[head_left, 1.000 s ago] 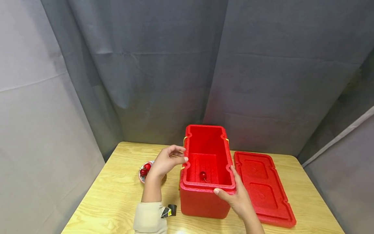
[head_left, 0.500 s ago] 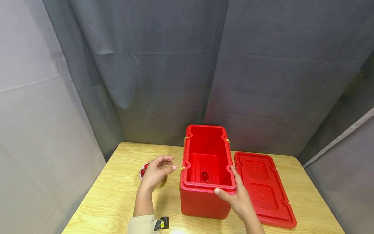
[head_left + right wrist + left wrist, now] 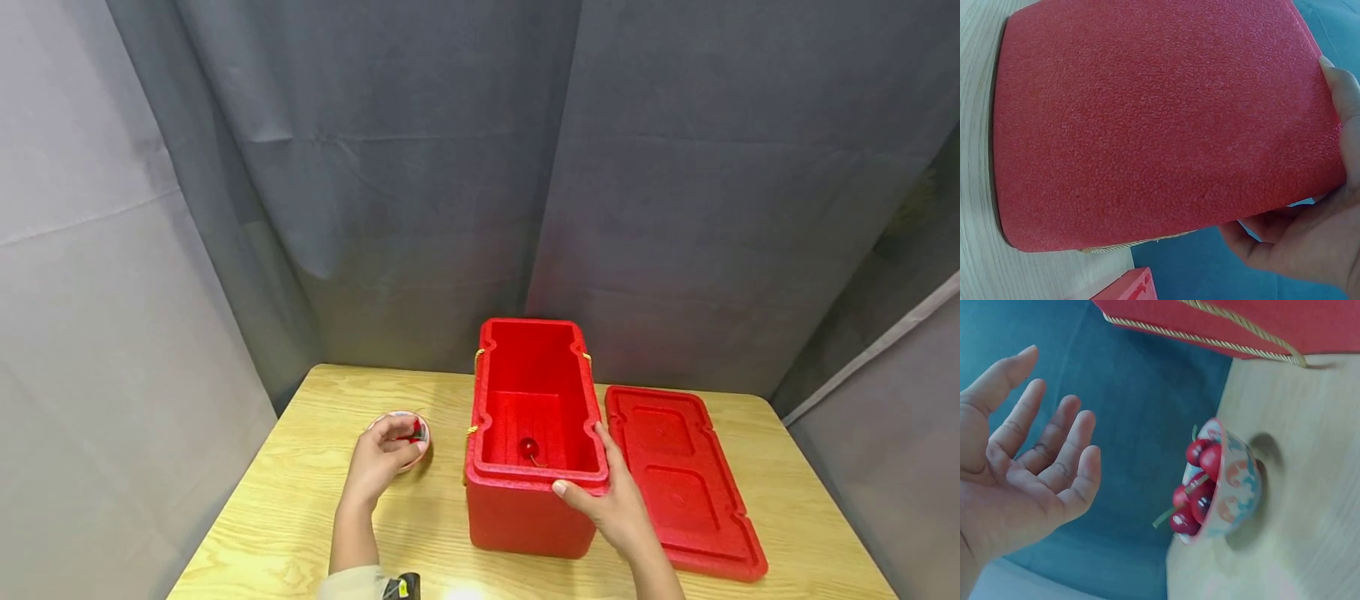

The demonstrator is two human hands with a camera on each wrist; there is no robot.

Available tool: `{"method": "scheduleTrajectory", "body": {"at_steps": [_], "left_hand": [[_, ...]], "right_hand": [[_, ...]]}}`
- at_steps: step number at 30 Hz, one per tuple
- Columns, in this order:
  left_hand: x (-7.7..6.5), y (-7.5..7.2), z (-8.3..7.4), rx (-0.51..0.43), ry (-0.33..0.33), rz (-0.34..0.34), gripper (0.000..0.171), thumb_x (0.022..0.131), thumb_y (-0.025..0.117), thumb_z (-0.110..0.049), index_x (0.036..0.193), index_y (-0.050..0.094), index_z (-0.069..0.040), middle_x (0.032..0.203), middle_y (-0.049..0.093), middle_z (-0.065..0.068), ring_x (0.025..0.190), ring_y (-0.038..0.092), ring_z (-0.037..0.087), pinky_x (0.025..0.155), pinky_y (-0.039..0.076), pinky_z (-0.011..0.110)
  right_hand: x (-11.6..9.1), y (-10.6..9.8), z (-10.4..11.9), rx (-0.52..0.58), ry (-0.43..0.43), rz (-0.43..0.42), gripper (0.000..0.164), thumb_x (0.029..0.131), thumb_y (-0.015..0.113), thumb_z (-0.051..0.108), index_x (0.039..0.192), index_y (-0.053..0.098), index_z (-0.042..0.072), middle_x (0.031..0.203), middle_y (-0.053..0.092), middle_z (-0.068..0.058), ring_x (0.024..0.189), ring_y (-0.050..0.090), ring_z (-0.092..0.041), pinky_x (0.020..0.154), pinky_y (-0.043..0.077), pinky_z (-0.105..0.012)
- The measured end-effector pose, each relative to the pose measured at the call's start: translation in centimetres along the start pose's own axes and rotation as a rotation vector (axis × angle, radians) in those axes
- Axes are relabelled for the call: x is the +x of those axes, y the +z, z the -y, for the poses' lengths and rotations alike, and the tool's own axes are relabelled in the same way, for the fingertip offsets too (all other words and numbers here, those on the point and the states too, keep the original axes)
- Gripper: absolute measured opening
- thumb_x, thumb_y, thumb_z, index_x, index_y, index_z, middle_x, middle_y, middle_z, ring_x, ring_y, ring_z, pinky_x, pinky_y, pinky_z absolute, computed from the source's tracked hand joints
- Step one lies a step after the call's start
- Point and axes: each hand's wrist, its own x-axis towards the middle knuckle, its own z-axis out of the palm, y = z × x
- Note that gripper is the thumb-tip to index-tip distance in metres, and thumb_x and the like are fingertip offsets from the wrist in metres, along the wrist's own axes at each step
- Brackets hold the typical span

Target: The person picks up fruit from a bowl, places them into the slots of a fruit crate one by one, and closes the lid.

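Observation:
My left hand (image 3: 375, 462) hovers over a small patterned bowl (image 3: 1241, 481) of several red cherries (image 3: 1211, 461) with stems. In the left wrist view the fingers are loosely bent, hold nothing and stand apart from the bowl. From the head view my hand partly hides the bowl. A tall red foam box (image 3: 525, 521) stands uncovered in the middle, with a single cherry (image 3: 528, 447) on its floor. At its near right corner my right hand (image 3: 621, 510) grips the rim, thumb on the near face and fingers along the right side.
The red lid (image 3: 682, 492) lies flat on the wooden table (image 3: 255, 517), right of the box. Yellow rope handles (image 3: 1254, 349) run along the box's sides. Grey curtains (image 3: 420, 183) hang behind and beside the table.
My left hand has moved from the box's left rim leftward to above the bowl. The cherry inside the box has shifted slightly. My right hand keeps its hold on the rim.

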Motion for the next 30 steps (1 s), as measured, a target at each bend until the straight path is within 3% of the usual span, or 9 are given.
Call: {"method": "scheduleTrajectory", "body": {"at_steps": [10, 19, 30], "left_hand": [[0.4, -1.4, 1.8, 0.013, -0.052, -0.057, 0.039, 0.076, 0.075, -0.003, 0.113, 0.061, -0.002, 0.109, 0.058, 0.012, 0.097, 0.053, 0.031, 0.079, 0.046, 0.030], [1.5, -1.9, 3.1, 0.090, -0.061, -0.080, 0.041, 0.075, 0.075, -0.002, 0.114, 0.061, -0.002, 0.114, 0.057, 0.013, 0.099, 0.053, 0.033, 0.076, 0.046, 0.028], [2.6, -2.7, 6.7, 0.151, -0.065, -0.088, 0.044, 0.071, 0.077, 0.000, 0.112, 0.062, 0.000, 0.116, 0.056, 0.020, 0.102, 0.052, 0.037, 0.071, 0.047, 0.028]], "right_hand": [[0.0, -0.1, -0.1, -0.020, -0.014, -0.008, 0.101, 0.071, 0.081, 0.029, 0.149, 0.017, 0.023, 0.139, 0.037, -0.012, 0.113, 0.047, -0.036, 0.079, 0.050, -0.044], [-0.1, 0.1, -0.1, -0.009, -0.016, -0.009, 0.099, 0.071, 0.081, 0.029, 0.148, 0.019, 0.025, 0.140, 0.036, -0.011, 0.115, 0.046, -0.036, 0.081, 0.049, -0.045], [0.0, 0.0, -0.2, 0.009, -0.008, -0.013, 0.101, 0.069, 0.082, 0.028, 0.148, 0.019, 0.024, 0.138, 0.038, -0.011, 0.114, 0.047, -0.035, 0.078, 0.050, -0.043]]}}
